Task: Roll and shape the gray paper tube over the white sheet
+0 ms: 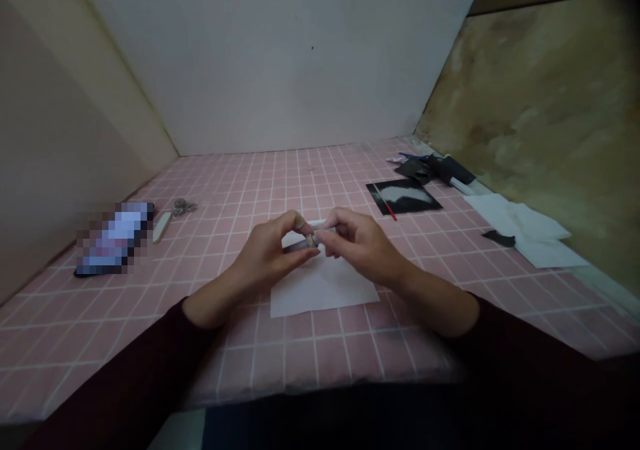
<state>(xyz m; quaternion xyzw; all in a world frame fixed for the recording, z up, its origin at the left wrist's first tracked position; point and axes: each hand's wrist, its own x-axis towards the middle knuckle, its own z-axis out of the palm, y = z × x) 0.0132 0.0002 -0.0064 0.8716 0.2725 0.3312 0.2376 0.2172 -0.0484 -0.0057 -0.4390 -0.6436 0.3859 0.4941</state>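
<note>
Both hands meet above a white sheet of paper (325,290) that lies on the pink checked tablecloth (240,343). My left hand (273,250) pinches a small, thin object (300,244), greyish and too small to name, between thumb and fingers. From the right, my right hand (363,240) has its thumb and fingers closed at the other end of that same object. The fingertips of the two hands nearly touch, and they hide part of it.
At the left lie a phone (115,240), a pale flat stick (162,227) and scissors (183,206). To the right are a black sheet (413,198) with a red-tipped stick (386,205), dark scraps (450,169), white papers (530,233) and a black piece (499,238). Walls stand behind and beside the table.
</note>
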